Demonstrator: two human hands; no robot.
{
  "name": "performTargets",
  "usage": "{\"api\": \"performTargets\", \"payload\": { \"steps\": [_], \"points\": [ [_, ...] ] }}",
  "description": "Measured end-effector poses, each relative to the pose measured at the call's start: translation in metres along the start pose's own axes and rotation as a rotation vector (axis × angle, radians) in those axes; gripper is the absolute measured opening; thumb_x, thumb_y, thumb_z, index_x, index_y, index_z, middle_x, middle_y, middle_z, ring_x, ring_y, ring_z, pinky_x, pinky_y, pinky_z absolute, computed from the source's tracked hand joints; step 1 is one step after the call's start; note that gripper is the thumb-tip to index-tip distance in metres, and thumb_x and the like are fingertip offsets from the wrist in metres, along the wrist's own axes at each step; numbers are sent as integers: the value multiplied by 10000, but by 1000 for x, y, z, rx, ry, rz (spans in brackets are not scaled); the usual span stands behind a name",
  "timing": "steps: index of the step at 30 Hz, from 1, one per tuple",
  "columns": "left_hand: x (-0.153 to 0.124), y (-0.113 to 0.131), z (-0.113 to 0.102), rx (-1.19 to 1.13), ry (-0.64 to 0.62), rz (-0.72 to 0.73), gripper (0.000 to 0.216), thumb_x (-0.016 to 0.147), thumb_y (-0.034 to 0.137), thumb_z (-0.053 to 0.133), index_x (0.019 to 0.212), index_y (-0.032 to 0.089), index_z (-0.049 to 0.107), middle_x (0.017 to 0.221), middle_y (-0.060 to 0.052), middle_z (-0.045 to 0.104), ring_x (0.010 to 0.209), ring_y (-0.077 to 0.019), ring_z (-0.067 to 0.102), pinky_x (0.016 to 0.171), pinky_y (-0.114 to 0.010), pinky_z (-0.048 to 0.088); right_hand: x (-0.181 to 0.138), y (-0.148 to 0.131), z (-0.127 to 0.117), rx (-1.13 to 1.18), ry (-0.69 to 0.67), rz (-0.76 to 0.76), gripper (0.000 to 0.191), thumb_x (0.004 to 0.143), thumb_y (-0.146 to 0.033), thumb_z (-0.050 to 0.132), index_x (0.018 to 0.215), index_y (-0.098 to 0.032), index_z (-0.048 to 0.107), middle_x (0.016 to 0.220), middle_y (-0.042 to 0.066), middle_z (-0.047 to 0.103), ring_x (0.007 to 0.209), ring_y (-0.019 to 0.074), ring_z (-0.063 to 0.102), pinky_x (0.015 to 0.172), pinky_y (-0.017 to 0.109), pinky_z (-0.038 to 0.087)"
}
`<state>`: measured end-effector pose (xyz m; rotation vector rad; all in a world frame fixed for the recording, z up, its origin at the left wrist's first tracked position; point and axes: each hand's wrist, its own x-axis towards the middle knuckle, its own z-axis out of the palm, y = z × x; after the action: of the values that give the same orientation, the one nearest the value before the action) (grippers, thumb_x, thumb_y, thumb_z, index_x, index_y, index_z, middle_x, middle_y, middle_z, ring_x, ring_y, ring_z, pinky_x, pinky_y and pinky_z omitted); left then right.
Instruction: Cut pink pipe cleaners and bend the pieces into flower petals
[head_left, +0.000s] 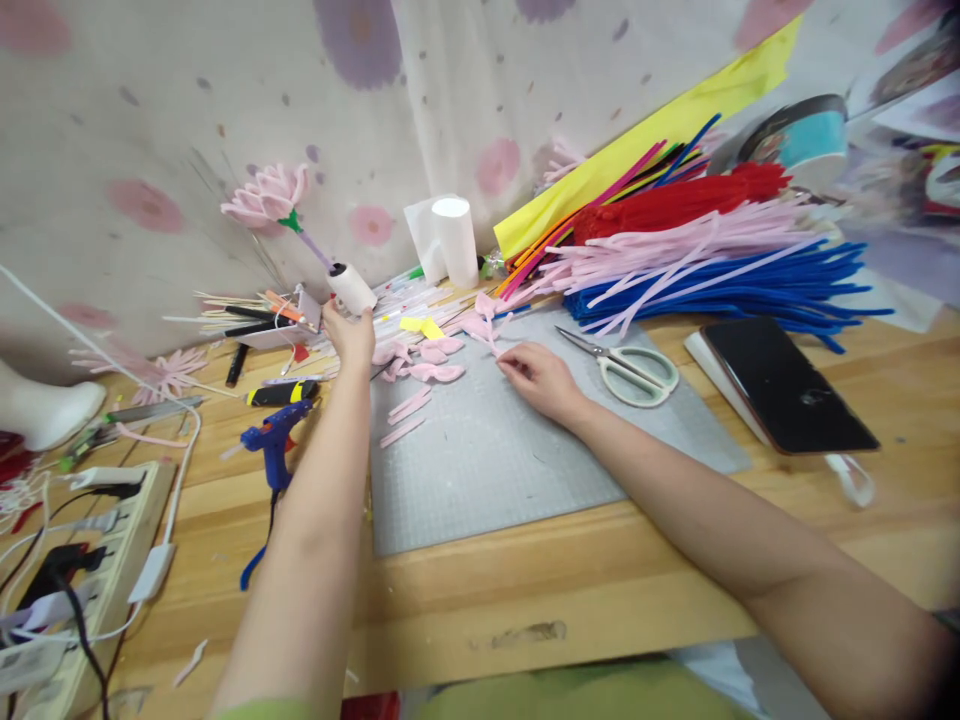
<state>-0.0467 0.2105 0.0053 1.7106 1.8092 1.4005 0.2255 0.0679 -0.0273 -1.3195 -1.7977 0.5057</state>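
Note:
My left hand [349, 335] is closed around the lower end of a small white cylindrical holder [352, 288], which tilts to the left. From its dark mouth rises a pink pipe-cleaner flower [270, 198] with a green base and a pale purple stem. Over the grey cutting mat [480, 470], my right hand [544, 382] pinches the thin stem of a pink petal cluster [482, 318]. Several loose pink petals [435, 372] and short pink strips [405, 415] lie between the hands. Scissors [637, 374] with pale green handles rest on the mat, right of my right hand.
Bundles of blue [712, 285], pink and red pipe cleaners lie at the back right. A phone [787, 385] is at the right. Left of my forearm are a blue glue gun [274, 445] and a power strip [112, 580] with cables. A white roll [454, 243] stands at the back.

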Motion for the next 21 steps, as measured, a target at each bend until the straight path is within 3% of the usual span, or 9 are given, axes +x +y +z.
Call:
{"api": "performTargets", "payload": {
  "steps": [2,4,7,11,14,16,19,21],
  "points": [
    [-36,11,-1,73,53,21,497,723,183,626,1151,104,385,1252,-183,446,1209,-276,406,1047,-447,262,1,3,0,-28,65,26,158,831,-253,490,813,-195,635,809,68,618,778,189,547,725,321,415],
    [-75,21,-1,146,-68,155,380,743,214,599,1100,156,482,1148,-113,535,1118,-236,476,1000,-405,335,2,7,1,-53,122,63,159,824,-249,488,790,-187,630,790,71,609,776,196,542,721,325,410],
    [-117,31,3,287,-319,341,281,704,262,645,974,203,592,1070,-88,559,1094,-251,480,971,-401,353,4,13,2,-73,199,114,163,819,-242,472,786,-181,619,799,73,604,782,198,535,723,327,406],
    [-131,34,6,393,-336,349,190,725,250,628,911,216,649,1054,-108,565,1088,-281,469,948,-437,350,7,21,5,-65,309,221,173,807,-216,440,845,-179,604,823,70,604,787,191,533,719,321,409],
    [-128,37,5,329,-287,343,80,755,224,590,798,215,658,984,-94,590,1043,-257,497,945,-427,352,9,24,6,-55,325,254,183,795,-225,448,887,-174,597,769,56,587,766,184,535,713,315,413],
    [-129,40,4,216,-185,270,73,754,250,595,768,201,646,934,-81,593,985,-234,525,923,-405,377,11,29,6,-30,330,265,190,795,-239,449,901,-179,594,747,45,579,758,178,537,712,311,418],
    [-138,46,6,-68,-22,-25,155,775,326,559,786,180,612,777,-34,563,775,-168,558,777,-337,452,15,41,2,90,348,342,205,793,-237,423,909,-188,584,756,36,586,729,162,544,693,306,434],
    [-148,49,9,-220,10,-201,193,792,358,521,797,176,584,693,-1,525,642,-126,529,670,-287,457,17,50,-3,209,316,406,217,785,-229,412,913,-181,581,753,34,593,712,158,555,672,307,447]
  ]
}}
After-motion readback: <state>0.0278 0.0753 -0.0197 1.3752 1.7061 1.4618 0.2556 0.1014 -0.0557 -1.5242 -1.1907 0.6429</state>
